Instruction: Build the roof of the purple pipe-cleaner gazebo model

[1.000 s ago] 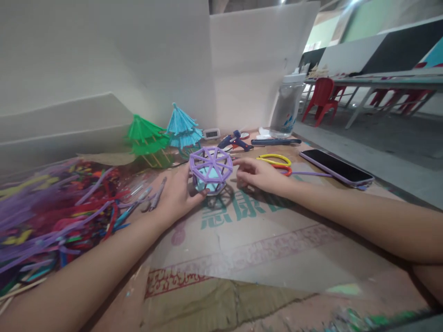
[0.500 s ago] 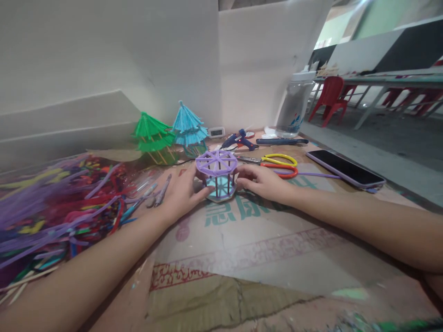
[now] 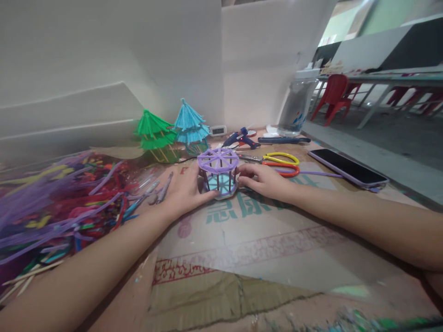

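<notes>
A small craft pavilion frame stands upright on the printed cardboard. It has a purple eight-sided top with spokes, dark posts and a light blue base. My left hand is closed around its left side, the thumb across the lower front and the other fingers partly hidden behind it. At the right side, the curled fingertips of my right hand press against the posts near the base. Behind it stand a green two-tiered model pavilion and a light blue one.
Purple, red and yellow pipe cleaners heap at the left, with pens beside them. Scissors, a glue gun, a dark blue cutter, a phone and a water bottle lie or stand behind and right.
The whole view has shifted slightly. My left thumb reaches a little further across the front of the frame's base. The frame stays between both hands.
</notes>
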`<state>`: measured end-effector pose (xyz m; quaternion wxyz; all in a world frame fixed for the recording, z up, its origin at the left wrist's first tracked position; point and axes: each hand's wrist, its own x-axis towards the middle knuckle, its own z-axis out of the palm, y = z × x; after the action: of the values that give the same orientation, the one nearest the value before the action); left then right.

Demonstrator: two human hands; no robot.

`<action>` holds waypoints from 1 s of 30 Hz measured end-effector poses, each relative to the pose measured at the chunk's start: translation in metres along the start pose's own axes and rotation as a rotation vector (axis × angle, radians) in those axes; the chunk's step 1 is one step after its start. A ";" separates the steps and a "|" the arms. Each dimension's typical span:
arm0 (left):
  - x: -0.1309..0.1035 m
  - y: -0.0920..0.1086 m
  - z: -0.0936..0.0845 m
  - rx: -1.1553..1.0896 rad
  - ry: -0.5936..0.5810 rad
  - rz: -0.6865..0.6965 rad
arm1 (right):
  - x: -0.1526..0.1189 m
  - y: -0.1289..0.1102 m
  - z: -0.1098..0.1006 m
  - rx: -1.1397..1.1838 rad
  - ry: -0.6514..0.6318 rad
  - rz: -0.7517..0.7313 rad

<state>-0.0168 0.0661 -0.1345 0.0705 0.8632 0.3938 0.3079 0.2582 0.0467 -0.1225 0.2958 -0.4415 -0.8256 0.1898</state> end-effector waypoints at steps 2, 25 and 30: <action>0.001 0.002 0.000 -0.011 -0.006 0.003 | 0.000 -0.001 -0.001 -0.009 -0.013 -0.007; 0.005 -0.005 0.000 -0.088 -0.053 0.031 | 0.012 0.015 -0.052 -0.582 -0.078 0.078; 0.004 -0.005 -0.001 -0.057 -0.065 0.015 | 0.011 0.027 -0.038 -0.762 -0.163 0.059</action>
<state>-0.0183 0.0725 -0.1340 0.1052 0.8733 0.3760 0.2913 0.2949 0.0724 -0.1058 0.0388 -0.5266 -0.8447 -0.0875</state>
